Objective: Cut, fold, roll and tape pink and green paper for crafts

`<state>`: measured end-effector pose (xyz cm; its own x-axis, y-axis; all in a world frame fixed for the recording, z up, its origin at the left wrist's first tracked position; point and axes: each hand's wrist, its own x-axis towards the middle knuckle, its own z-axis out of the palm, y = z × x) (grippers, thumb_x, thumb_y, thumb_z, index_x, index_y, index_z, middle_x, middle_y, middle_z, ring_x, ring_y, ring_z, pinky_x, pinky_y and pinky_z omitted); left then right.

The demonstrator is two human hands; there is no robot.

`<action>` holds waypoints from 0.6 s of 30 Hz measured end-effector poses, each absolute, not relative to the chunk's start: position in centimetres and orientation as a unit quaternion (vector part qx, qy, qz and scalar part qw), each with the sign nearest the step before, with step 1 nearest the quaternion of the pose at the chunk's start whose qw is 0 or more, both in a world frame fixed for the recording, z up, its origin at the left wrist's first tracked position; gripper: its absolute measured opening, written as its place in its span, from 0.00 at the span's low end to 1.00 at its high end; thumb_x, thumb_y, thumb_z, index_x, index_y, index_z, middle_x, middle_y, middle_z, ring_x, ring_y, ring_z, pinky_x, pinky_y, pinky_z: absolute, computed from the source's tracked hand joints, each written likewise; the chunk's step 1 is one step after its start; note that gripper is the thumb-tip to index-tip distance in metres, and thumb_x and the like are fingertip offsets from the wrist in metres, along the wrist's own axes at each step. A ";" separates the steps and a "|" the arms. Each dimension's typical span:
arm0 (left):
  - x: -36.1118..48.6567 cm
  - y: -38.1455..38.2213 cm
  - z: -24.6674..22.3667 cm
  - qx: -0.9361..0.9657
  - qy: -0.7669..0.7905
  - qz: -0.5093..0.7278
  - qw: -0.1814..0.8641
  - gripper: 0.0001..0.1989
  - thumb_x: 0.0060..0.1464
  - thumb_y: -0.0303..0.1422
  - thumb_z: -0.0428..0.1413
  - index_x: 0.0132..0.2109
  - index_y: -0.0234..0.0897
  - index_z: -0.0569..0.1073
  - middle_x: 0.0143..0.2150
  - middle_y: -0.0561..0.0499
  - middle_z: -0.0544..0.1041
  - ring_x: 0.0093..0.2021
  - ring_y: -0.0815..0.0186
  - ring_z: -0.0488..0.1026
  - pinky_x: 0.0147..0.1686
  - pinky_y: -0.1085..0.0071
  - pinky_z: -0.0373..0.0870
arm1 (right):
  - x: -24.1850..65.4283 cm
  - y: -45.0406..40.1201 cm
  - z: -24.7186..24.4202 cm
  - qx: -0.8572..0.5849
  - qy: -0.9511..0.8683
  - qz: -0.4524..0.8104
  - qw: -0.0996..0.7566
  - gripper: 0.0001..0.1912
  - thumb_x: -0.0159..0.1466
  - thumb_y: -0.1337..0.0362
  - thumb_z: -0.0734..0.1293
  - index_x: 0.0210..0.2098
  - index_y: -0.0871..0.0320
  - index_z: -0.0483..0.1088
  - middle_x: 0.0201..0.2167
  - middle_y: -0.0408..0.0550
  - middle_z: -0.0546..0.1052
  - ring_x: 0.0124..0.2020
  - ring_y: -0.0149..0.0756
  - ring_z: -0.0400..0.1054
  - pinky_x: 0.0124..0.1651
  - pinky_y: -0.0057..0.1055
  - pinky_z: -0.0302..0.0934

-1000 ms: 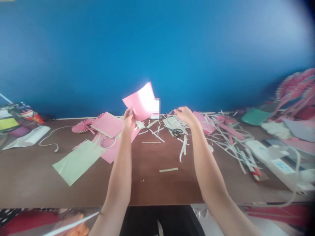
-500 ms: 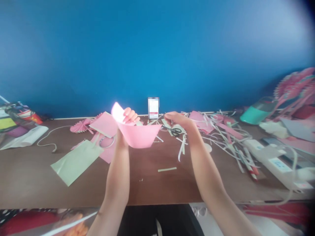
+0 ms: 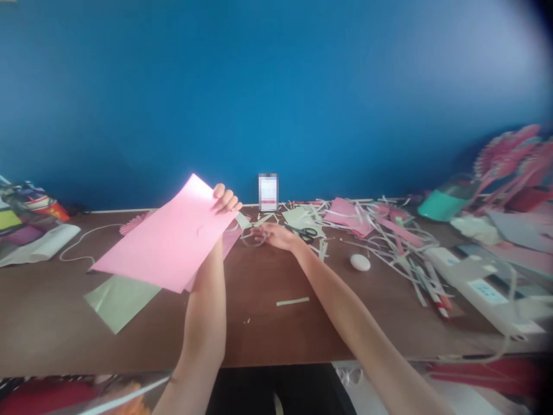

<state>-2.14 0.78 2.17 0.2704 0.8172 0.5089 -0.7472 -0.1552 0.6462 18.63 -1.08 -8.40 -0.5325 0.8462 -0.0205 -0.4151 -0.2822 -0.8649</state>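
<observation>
My left hand (image 3: 227,199) is closed on the edge of a pink paper sheet (image 3: 159,242), held up tilted above the table. Under it, parts of a pale green sheet (image 3: 125,300) and a pink fan-folded paper (image 3: 133,223) show. Low over the table, my right hand (image 3: 276,235) has its fingers curled at a thin clear ring (image 3: 253,239), which looks like a roll of tape. Just right of this hand lie scissors (image 3: 307,233) with black handles, partly over pale green paper scraps (image 3: 300,218).
A phone (image 3: 268,193) stands against the blue wall. White and pink paper strips (image 3: 389,230) lie tangled at the right, near a white egg-shaped object (image 3: 360,263), pens (image 3: 434,288) and a power strip (image 3: 479,285). A teal container (image 3: 444,202) stands behind them. A cable (image 3: 82,239) lies at left.
The pink sheet, curled up before, now hangs flatter and spreads to the left. My right hand has moved left and down. The clear ring has shifted right, from the papers to my right hand.
</observation>
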 end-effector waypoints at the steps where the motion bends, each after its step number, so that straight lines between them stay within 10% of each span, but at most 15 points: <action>1: -1.9 0.7 2.2 0.477 0.051 0.572 0.665 0.18 0.60 0.44 0.47 0.25 0.40 0.61 0.16 0.57 0.50 0.16 0.71 0.49 0.21 0.72 0.58 | 19.6 -0.3 -8.8 -0.291 -0.405 0.715 0.490 0.04 0.64 0.67 0.67 0.32 0.61 0.70 0.41 0.54 0.79 0.46 0.38 0.73 0.54 0.40 0.65; 10: 0.9 1.4 2.0 0.525 0.099 0.470 0.703 0.18 0.60 0.42 0.48 0.25 0.38 0.60 0.17 0.56 0.54 0.17 0.72 0.51 0.21 0.72 0.56 | 23.7 2.4 -8.5 -0.338 -0.384 0.604 0.611 0.10 0.66 0.60 0.64 0.29 0.56 0.65 0.32 0.46 0.78 0.36 0.33 0.73 0.44 0.32 0.65; 18: 1.9 3.8 0.5 0.478 0.164 0.542 0.671 0.22 0.61 0.47 0.45 0.24 0.39 0.59 0.17 0.55 0.55 0.17 0.72 0.52 0.20 0.72 0.55 | 23.0 -1.4 1.0 -0.308 -0.552 0.426 0.648 0.14 0.66 0.50 0.61 0.35 0.54 0.65 0.31 0.45 0.72 0.32 0.31 0.66 0.40 0.28 0.62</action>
